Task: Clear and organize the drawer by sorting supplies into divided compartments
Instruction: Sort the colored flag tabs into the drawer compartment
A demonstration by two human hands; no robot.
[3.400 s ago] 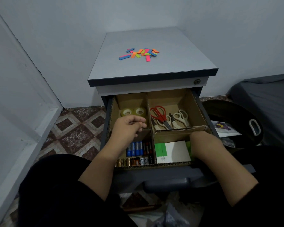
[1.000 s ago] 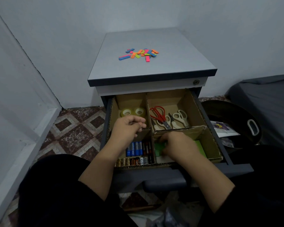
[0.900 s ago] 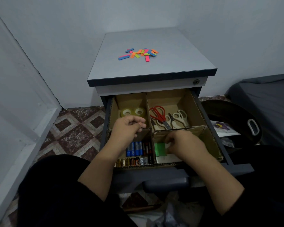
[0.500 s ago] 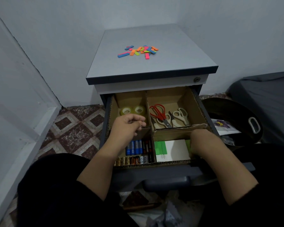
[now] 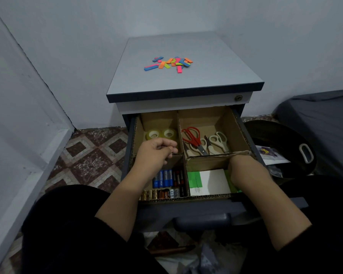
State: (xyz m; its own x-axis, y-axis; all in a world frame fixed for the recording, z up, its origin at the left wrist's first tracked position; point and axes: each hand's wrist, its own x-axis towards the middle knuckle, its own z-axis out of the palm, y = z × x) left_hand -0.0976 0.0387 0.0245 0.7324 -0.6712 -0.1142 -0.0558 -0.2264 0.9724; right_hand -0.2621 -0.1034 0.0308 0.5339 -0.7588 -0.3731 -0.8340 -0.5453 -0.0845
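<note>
In the open drawer (image 5: 244, 125), the left hand (image 5: 156, 153) rests with curled fingers on the cardboard divider (image 5: 183, 155) above the batteries (image 5: 164, 180), while the right hand (image 5: 246, 171) reaches into the near-right compartment beside the white and green paper pads (image 5: 210, 181), its grip hidden from view.

Head camera looks steeply down, close, into the drawer (image 5: 244, 125).

Corrugated cardboard dividers (image 5: 182, 165), matt brown; glossy clear tape rolls (image 5: 160, 134); smooth matt laminate surface (image 5: 186, 80); plastic-handled scissors (image 5: 204, 141) with metal blades.
</note>
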